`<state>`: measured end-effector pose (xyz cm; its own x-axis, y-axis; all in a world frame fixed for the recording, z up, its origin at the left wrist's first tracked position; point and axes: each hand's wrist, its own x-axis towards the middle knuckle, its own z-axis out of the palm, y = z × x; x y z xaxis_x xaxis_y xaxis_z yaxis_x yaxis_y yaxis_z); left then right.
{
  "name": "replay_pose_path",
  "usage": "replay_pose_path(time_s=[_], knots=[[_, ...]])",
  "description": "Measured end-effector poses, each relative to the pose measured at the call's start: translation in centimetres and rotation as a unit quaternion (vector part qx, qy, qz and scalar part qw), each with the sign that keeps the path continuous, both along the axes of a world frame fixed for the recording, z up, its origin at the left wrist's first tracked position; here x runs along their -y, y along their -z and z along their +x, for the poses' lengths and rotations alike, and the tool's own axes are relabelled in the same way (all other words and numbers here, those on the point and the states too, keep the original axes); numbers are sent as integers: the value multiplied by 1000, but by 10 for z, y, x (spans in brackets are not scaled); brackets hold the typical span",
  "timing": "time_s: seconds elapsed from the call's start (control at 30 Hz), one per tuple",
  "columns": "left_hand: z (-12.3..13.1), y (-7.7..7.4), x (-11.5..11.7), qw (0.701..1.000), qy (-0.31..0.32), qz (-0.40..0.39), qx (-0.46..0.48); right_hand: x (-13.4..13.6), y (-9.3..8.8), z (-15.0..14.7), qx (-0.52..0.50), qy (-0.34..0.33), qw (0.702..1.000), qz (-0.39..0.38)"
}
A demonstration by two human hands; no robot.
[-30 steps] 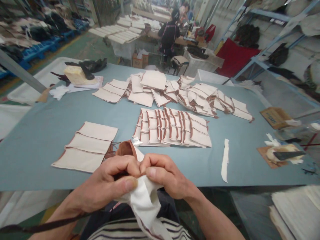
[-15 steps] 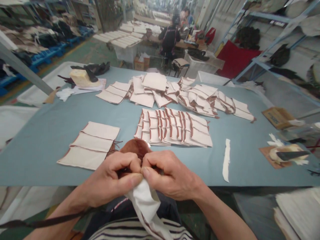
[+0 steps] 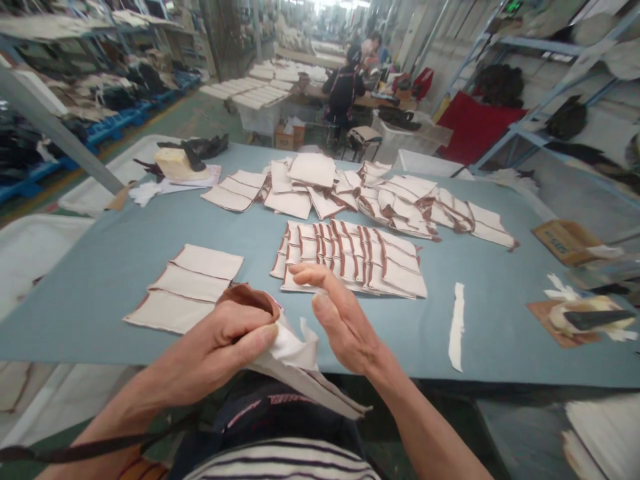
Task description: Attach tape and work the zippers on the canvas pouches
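The blue-grey table (image 3: 100, 267) spreads before you. At 12 o'clock from your hands lies a row of pouches (image 3: 350, 257), overlapping, with brown edges. At 10 o'clock three flat pouches (image 3: 190, 287) lie side by side. The cream pouch (image 3: 295, 350) hangs over the near table edge, and your left hand (image 3: 220, 347) pinches it between thumb and fingers. Your right hand (image 3: 340, 320) is open, just beside it at 3 o'clock. I cannot tell if they touch. A white strip (image 3: 456, 327) lies farther at 3 o'clock.

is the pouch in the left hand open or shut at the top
Open: the pouch shows its brown rim gaping above the left hand; right hand is off it.
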<state>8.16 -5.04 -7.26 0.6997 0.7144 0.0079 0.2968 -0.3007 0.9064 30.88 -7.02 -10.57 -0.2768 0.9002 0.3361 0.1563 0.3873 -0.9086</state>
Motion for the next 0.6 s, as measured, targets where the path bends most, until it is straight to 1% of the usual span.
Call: replay_pose_path(time_s=[0.03,0.1,0.17,0.27,0.33,0.4,0.5,0.53,0.6], knots=[[0,2,4,1000,-23,17,-1,6,4,0,11,-6,1000,-17],[1,9,12,996,-76,43,-9,18,12,-2,48,-18,998,-25],[0,19,18,990,-128,55,-20,26,19,-5,85,11,996,5],[-1,34,26,978,-203,49,-10,34,21,-6,126,75,987,69],[-2,41,31,967,-250,43,-1,37,21,-5,148,83,983,64],[-2,48,35,955,-293,45,5,40,25,-5,158,66,985,4],[4,57,41,935,-350,46,23,46,42,-8,144,38,981,-123],[6,60,42,931,-362,43,31,48,48,-9,138,36,978,-155],[10,65,45,925,-377,32,46,55,59,-10,134,45,971,-192]])
